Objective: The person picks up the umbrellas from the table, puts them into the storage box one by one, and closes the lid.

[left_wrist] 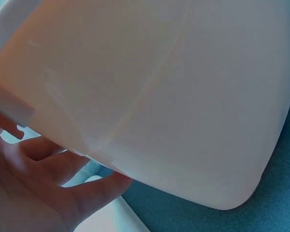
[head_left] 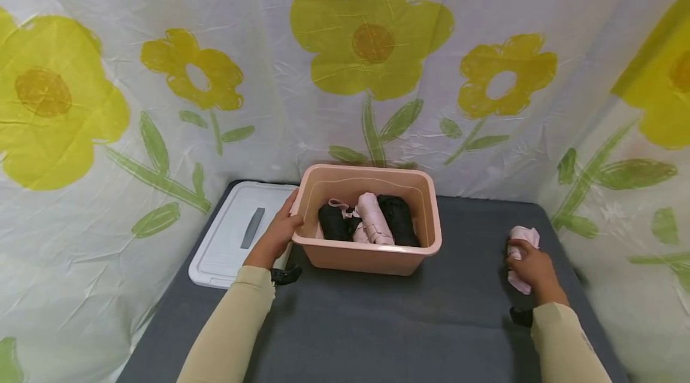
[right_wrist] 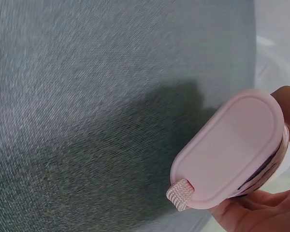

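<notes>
A peach plastic bin (head_left: 358, 258) stands at the far middle of the table, holding several rolled compact umbrellas: a pink umbrella (head_left: 374, 219), a black umbrella (head_left: 398, 219) to its right and more black and pink bundles to its left. My left hand (head_left: 277, 233) grips the bin's left rim; in the left wrist view the fingers (left_wrist: 104, 191) meet the bin's edge. Far to the right, my right hand (head_left: 530, 266) holds another folded pink umbrella (right_wrist: 229, 150) close over the table. The right wrist view shows its flat oval end with a woven strap loop.
A white lid (head_left: 223, 251) with a grey handle lies left of the bin, partly behind the left hand. The dark grey table (head_left: 377, 335) meets a curtain (head_left: 259, 131) printed with yellow flowers at the back and sides.
</notes>
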